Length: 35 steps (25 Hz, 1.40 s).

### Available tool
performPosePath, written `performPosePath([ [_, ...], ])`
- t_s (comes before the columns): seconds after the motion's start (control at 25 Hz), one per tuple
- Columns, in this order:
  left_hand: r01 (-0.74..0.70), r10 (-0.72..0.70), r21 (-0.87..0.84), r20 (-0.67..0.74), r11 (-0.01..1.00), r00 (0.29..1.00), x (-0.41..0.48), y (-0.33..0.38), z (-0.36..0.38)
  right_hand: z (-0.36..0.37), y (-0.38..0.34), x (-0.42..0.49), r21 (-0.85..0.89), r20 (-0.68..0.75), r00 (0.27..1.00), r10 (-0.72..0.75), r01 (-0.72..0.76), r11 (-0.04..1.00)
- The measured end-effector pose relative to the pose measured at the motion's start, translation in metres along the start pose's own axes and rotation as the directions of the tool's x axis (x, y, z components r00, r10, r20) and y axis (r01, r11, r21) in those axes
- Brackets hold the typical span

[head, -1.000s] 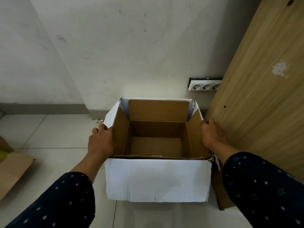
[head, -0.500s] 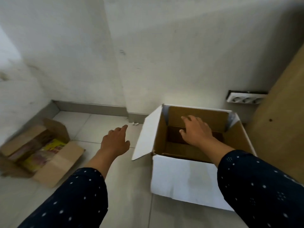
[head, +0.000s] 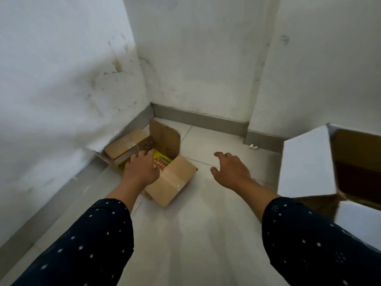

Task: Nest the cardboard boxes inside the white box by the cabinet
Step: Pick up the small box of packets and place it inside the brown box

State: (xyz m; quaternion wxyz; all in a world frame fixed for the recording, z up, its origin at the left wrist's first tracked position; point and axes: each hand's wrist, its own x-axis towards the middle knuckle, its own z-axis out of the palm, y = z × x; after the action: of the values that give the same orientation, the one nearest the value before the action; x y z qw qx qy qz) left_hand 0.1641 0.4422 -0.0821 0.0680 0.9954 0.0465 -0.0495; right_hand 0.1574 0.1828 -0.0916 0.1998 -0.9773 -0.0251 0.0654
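A small brown cardboard box lies on the floor in the wall corner, flaps open, with yellow printed packaging inside. My left hand hovers over its open top, fingers spread, holding nothing. My right hand is open above the bare tiles to the right of that box. The white box, brown inside and with a brown box nested in it, stands at the right edge, partly cut off.
White walls meet in a corner behind the small box, with a grey skirting board along the floor. A small white scrap lies by the skirting. Pale floor tiles stretch between the two boxes.
My view has swung left from the white box to the corner. Both hands left the white box and moved left, the left hand now over the small brown box.
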Motion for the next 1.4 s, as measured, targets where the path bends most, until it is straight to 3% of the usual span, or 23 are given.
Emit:
performPosePath([
  [0.16,0.077,-0.078,-0.025,-0.032,0.997,0.996,0.032,-0.070,0.028,0.082,-0.042,0.035,0.137,0.106,0.992,0.068,-0.082,0.987],
  [0.28,0.101,-0.104,-0.046,-0.059,0.994,0.993,0.053,-0.109,0.052,0.143,-0.065,0.057,0.260,0.231,0.948,0.218,-0.277,0.925],
  [0.36,0.079,-0.083,-0.071,-0.058,0.994,0.995,0.062,-0.121,0.062,0.175,-0.077,0.065,0.407,0.343,0.875,0.341,-0.466,0.786],
  [0.44,0.077,-0.081,-0.082,-0.048,0.994,0.996,0.070,-0.129,0.070,0.208,-0.089,0.074,0.566,0.470,0.769,0.433,-0.639,0.522],
  [0.52,0.131,-0.132,-0.011,-0.082,0.991,0.988,0.076,-0.133,0.075,0.229,-0.097,0.081,0.660,0.506,0.705,0.496,-0.687,0.304],
  [0.56,0.167,-0.161,0.039,-0.116,0.985,0.980,0.078,-0.135,0.075,0.234,-0.097,0.085,0.685,0.478,0.698,0.533,-0.676,0.272],
  [0.64,0.230,-0.218,0.081,-0.141,0.970,0.966,0.085,-0.135,0.071,0.225,-0.088,0.093,0.689,0.365,0.711,0.601,-0.641,0.339],
  [0.72,0.276,-0.270,0.064,-0.087,0.959,0.959,0.093,-0.135,0.065,0.196,-0.068,0.101,0.614,0.212,0.746,0.631,-0.604,0.509],
  [0.84,0.297,-0.297,-0.017,0.019,0.955,0.955,0.102,-0.129,0.062,0.140,-0.033,0.112,0.429,0.006,0.814,0.581,-0.527,0.733],
  [0.96,0.364,-0.350,-0.204,0.099,0.909,0.931,0.100,-0.124,0.078,0.096,-0.004,0.111,0.167,-0.171,0.868,0.465,-0.440,0.882],
  [1.08,0.528,-0.465,-0.361,0.252,0.769,0.849,0.093,-0.121,0.111,0.079,0.018,0.104,0.032,-0.222,0.914,0.340,-0.342,0.939],
  [1.2,0.617,-0.453,-0.495,0.420,0.612,0.786,0.088,-0.114,0.134,0.079,0.027,0.097,0.026,-0.220,0.930,0.294,-0.296,0.955],
  [1.4,0.467,-0.448,-0.579,0.188,0.668,0.874,0.079,-0.108,0.112,0.076,0.027,0.095,-0.068,-0.192,0.952,0.239,-0.256,0.964],
])
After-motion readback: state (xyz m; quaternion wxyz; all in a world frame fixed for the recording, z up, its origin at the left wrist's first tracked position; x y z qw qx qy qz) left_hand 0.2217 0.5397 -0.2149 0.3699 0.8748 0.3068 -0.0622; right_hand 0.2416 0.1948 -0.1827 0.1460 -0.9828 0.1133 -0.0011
